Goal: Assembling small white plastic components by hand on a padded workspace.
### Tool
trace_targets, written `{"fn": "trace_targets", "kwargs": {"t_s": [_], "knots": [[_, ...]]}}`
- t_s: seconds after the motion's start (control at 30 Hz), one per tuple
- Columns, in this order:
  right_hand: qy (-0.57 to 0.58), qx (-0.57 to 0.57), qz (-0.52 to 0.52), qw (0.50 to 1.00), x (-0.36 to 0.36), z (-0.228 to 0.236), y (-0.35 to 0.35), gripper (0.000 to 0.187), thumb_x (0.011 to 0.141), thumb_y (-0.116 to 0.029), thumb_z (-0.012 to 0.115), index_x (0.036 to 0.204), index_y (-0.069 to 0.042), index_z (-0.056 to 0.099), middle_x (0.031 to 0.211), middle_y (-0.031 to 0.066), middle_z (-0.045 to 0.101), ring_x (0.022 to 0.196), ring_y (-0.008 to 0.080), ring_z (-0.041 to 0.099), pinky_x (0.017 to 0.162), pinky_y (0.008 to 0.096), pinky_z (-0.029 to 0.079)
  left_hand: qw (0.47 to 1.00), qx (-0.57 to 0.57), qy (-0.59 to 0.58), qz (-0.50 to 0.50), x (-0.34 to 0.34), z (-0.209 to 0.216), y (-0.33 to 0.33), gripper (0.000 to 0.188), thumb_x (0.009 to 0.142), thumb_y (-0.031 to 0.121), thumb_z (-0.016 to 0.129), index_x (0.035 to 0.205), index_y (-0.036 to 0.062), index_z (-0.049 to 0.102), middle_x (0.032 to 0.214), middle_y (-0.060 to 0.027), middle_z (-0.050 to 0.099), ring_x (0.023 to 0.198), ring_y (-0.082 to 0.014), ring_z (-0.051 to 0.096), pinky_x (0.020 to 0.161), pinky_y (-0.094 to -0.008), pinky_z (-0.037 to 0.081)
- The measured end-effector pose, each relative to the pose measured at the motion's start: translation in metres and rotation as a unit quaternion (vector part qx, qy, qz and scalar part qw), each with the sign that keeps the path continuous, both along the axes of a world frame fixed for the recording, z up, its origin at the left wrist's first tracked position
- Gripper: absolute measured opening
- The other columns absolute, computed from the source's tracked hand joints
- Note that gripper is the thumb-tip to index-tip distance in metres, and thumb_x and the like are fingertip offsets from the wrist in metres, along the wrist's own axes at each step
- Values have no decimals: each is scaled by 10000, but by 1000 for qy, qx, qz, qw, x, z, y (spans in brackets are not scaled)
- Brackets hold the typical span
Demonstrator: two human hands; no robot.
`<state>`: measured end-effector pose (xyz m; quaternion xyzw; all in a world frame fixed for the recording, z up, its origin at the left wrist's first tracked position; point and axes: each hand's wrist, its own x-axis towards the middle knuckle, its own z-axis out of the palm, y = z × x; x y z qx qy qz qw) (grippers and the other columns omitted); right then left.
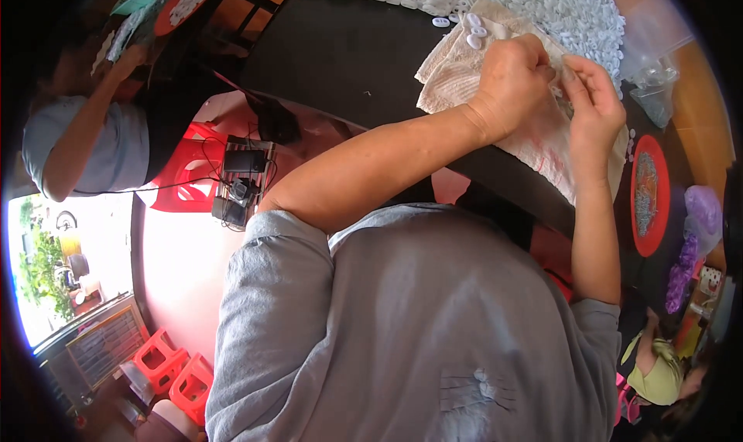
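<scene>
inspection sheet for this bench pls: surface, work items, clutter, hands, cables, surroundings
Surface: dark table, a bare stretch left of the cloth.
Work items: cream cloth spread on the table; both hands meet over its middle. Three white oval pieces lie on its top corner.
Clutter: large heap of small white pieces behind the cloth; red tray of small grey parts at right; clear plastic bags.
Hands: left hand closed in a pinch; right hand fingers pinched beside it; the item between them is too small to tell.
Cables: black cable running to dark devices below the table.
Surroundings: another person's arm at left; red plastic stools on the floor.
</scene>
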<state>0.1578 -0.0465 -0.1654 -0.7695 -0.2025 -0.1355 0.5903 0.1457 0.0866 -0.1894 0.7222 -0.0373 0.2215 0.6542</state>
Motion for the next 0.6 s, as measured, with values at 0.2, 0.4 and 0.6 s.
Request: {"fn": "trace_targets", "kwargs": {"t_s": [0.2, 0.4, 0.6], "knots": [[-370, -198, -34, 907, -25, 27, 4, 125, 866, -14, 605, 977, 27, 645, 889, 120, 644, 822, 232, 631, 753, 315, 512, 994, 91, -36, 43, 2, -5, -4, 129, 711, 101, 669, 743, -21, 638, 692, -206, 631, 666, -351, 621, 634, -417, 497], [-460, -326, 130, 816, -76, 45, 34, 280, 753, -124, 668, 1011, -17, 663, 1039, 119, 623, 995, 325, 589, 809, 419, 444, 994, 105, -3, 6, 4, -8, 2, 142, 693, 131, 670, 744, 0, 648, 724, -218, 637, 710, -388, 619, 656, -453, 488], [-476, -299, 162, 811, -88, 18, 58, 190, 797, -193, 615, 930, -96, 709, 1012, 64, 632, 1029, 286, 575, 768, 393, 406, 991, 89, 98, -11, -2, 5, 1, 203, 744, 172, 668, 828, -12, 652, 743, -211, 643, 741, -340, 623, 653, -415, 471]]}}
